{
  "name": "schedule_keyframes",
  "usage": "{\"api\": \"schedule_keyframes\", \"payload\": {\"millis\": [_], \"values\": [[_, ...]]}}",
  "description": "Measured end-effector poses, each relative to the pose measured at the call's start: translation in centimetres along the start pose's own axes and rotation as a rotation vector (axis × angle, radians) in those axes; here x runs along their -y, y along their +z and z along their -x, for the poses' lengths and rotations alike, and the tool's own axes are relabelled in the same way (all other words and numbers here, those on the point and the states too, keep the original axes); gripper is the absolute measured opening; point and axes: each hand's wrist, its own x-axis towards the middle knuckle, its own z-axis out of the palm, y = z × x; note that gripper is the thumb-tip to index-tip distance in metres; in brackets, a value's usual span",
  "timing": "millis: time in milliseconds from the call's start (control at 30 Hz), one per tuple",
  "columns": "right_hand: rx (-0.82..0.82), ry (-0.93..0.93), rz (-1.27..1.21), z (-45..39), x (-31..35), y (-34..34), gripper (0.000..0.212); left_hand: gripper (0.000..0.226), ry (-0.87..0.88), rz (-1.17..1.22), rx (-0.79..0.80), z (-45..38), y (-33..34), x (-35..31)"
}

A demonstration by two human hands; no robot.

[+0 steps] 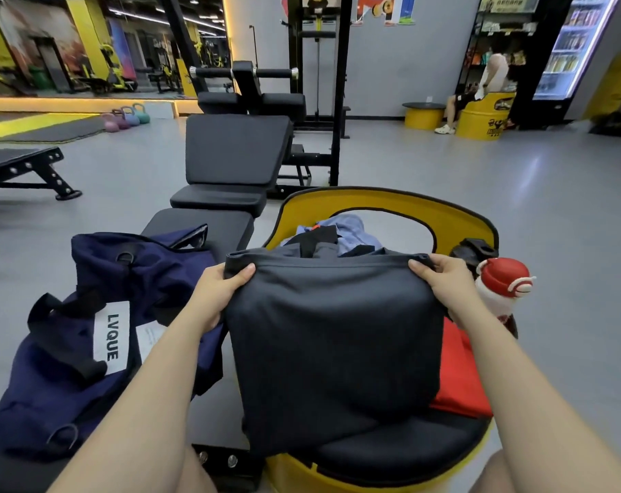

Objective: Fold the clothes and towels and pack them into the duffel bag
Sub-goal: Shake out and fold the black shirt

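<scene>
A dark grey garment (333,336) hangs folded in front of me over the yellow barrel seat (390,204). My left hand (218,290) grips its upper left corner and my right hand (444,282) grips its upper right corner. Behind it lies a pile of clothes (337,236), blue, black and grey, against the seat's back. A folded red cloth (460,378) lies on the seat's black cushion under the garment's right edge. The navy duffel bag (88,332) with a white label lies on the black bench at my left.
A white bottle with a red cap (504,286) stands at the seat's right side. The black workout bench (230,165) runs away from me, with a rack behind it. Kettlebells (126,117) sit far left. A person (479,90) sits on a yellow barrel at the far right.
</scene>
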Motion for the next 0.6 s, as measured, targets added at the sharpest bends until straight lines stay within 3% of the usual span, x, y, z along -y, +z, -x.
{"api": "schedule_keyframes", "payload": {"millis": [267, 500, 600], "values": [[-0.072, -0.02, 0.086, -3.7, -3.5, 5.2, 0.011, 0.013, 0.061, -0.202, -0.256, -4.9, 1.0, 4.1], [-0.053, 0.017, 0.183, -8.7, -6.2, 8.2, 0.03, 0.016, -0.011, -0.241, -0.358, -9.8, 1.9, 8.7], [-0.026, 0.005, 0.224, -11.0, -6.4, 9.0, 0.024, 0.023, -0.009, -0.286, -0.375, -11.8, 2.5, 9.4]]}}
